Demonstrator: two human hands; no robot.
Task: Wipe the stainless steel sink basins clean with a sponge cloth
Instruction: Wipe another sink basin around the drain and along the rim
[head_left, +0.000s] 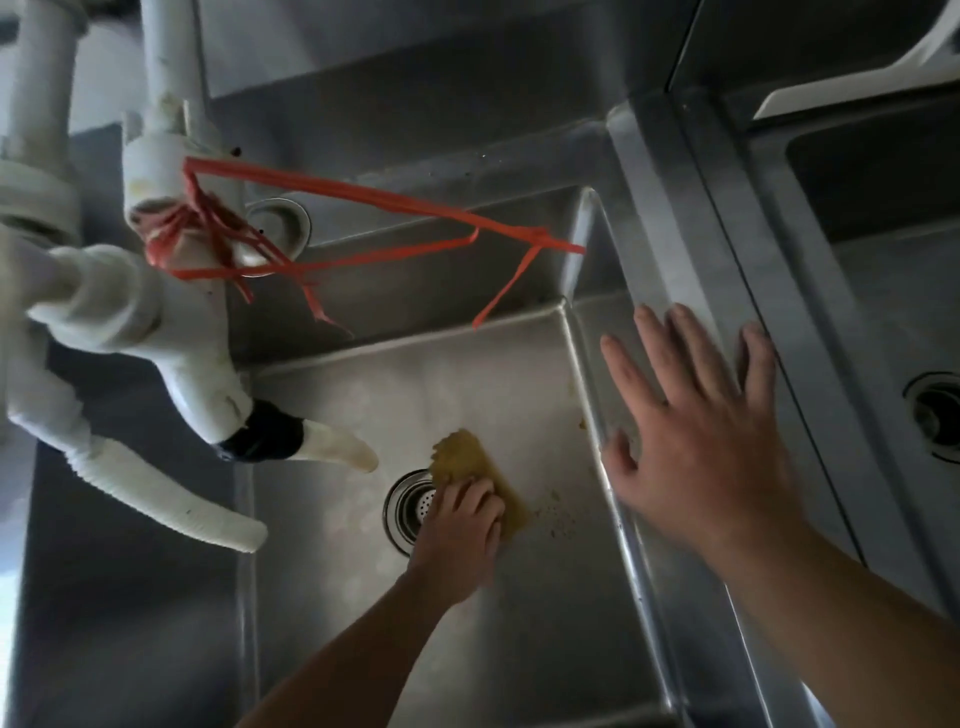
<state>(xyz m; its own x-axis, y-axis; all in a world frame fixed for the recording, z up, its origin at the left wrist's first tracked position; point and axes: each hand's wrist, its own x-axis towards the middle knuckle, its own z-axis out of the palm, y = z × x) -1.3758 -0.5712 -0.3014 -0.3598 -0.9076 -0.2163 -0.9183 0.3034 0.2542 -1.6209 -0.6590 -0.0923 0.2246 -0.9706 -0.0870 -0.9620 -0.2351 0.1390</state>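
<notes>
Left hand (462, 525) presses sponge cloth (480, 470); right (696, 441) splayed

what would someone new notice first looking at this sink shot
Likely the red plastic string tied round the white pipes at upper left, strung over the basin. Then the left hand pressing a yellow sponge cloth beside the drain, the right hand spread above the divider.

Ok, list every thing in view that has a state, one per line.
left hand: pressing the sponge cloth down
sponge cloth: flat on the basin floor beside the drain
right hand: open, fingers spread, by the basin's right rim
middle basin: crumbs right of the cloth
drain: strainer in, partly covered
red string: tied round the white pipe
</notes>
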